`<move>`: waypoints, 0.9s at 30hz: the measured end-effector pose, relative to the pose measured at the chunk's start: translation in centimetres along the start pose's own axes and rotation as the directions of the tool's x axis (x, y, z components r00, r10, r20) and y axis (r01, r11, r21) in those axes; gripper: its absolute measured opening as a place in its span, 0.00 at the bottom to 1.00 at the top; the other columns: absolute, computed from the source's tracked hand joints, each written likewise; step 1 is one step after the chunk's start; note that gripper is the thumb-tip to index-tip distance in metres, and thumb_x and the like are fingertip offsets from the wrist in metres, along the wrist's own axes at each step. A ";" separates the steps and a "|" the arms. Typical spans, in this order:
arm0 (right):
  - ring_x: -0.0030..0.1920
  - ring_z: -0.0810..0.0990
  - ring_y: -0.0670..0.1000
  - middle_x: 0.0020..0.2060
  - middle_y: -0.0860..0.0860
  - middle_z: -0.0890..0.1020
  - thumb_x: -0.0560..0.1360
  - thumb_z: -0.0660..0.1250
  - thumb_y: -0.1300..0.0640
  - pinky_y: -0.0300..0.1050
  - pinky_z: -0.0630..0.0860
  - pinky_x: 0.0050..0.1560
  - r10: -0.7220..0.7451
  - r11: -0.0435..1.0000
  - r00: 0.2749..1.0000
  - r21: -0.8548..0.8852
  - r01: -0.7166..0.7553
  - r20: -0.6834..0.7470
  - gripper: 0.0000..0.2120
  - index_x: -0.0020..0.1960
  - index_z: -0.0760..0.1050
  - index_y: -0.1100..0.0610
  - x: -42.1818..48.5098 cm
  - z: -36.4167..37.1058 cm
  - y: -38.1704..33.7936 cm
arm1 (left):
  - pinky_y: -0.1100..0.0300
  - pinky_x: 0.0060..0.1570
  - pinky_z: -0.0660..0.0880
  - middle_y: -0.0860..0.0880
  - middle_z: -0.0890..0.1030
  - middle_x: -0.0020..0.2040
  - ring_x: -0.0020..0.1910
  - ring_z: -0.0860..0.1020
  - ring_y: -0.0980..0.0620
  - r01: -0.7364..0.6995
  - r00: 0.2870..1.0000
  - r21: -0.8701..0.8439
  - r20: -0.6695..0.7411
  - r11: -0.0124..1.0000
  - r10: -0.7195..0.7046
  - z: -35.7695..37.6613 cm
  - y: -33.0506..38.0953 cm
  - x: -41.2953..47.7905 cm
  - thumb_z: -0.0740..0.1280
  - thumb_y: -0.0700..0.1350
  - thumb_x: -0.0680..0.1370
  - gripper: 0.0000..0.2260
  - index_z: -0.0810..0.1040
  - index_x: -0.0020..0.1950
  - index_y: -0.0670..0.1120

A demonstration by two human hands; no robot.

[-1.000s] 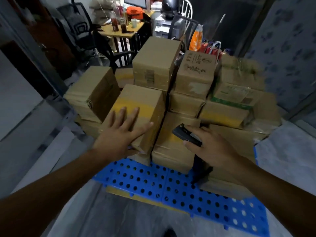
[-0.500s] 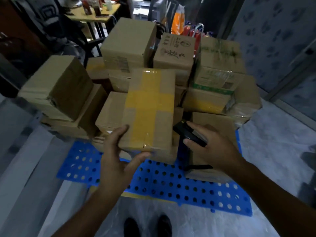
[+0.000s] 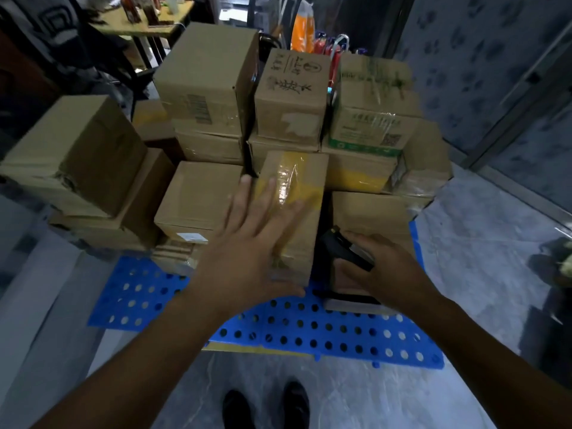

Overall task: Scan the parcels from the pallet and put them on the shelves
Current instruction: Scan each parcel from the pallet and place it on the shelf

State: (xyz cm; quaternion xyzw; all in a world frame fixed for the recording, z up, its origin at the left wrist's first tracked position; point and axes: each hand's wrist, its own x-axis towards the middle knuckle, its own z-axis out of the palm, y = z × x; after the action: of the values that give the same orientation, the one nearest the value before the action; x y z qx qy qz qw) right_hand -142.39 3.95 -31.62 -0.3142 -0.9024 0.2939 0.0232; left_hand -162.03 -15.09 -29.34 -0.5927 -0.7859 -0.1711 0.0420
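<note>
Many parcels (image 3: 201,199) on blue perforated pallet (image 3: 309,335); grey, perhaps marble, floor (image 3: 371,397).

Light: dim and bluish, with dark far corners.
Glare: a sheen on the yellow tape (image 3: 289,184).
Blur: the left hand (image 3: 247,252) has smeared fingers.
Edges: wide-angle bowing, so the walls lean.

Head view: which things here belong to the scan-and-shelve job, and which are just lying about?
Job in hand:
- yellow-taped parcel, with the left hand resting flat on it
- black scanner, held in the right hand
- stacked parcels
- blue pallet

Lying about:
- desk with bottles, behind the stack
- orange bag
</note>
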 end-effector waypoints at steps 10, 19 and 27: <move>0.60 0.77 0.50 0.62 0.47 0.78 0.69 0.59 0.27 0.54 0.78 0.57 -0.078 0.992 0.997 0.096 0.080 -0.018 0.37 0.75 0.67 0.41 0.6 -2.0 -1.7 | 0.40 0.75 0.64 0.56 0.55 0.84 0.82 0.57 0.48 0.137 0.983 -0.470 -0.041 0.872 -0.177 2.3 -3.0 -1.0 0.69 0.72 0.72 0.45 0.53 0.83 0.64; 0.64 0.75 0.52 0.65 0.47 0.75 0.70 0.57 0.25 0.55 0.76 0.57 -0.178 0.957 0.977 -0.211 0.199 0.116 0.36 0.76 0.61 0.36 3.2 -5.0 -3.8 | 0.69 0.65 0.72 0.69 0.66 0.74 0.75 0.66 0.65 0.188 0.898 -0.828 -0.072 0.528 -0.434 5.1 -3.9 -3.4 0.85 0.57 0.62 0.50 0.59 0.76 0.69; 0.53 0.75 0.53 0.53 0.47 0.72 0.74 0.60 0.30 0.46 0.70 0.41 -0.312 0.622 0.896 -0.644 0.445 0.317 0.31 0.75 0.62 0.37 6.0 -8.3 -9.3 | 0.75 0.62 0.69 0.71 0.66 0.73 0.74 0.66 0.66 0.213 0.866 -0.810 -0.103 0.547 -0.489 6.9 -3.0 -3.3 0.85 0.62 0.60 0.55 0.55 0.79 0.68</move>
State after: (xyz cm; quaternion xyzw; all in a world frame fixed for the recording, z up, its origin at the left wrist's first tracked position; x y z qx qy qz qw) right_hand -150.48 5.91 -20.57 -0.0742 -0.9889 -0.0566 -0.1154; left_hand -162.93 -16.61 -37.31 -0.3438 -0.7195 -0.5899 -0.1273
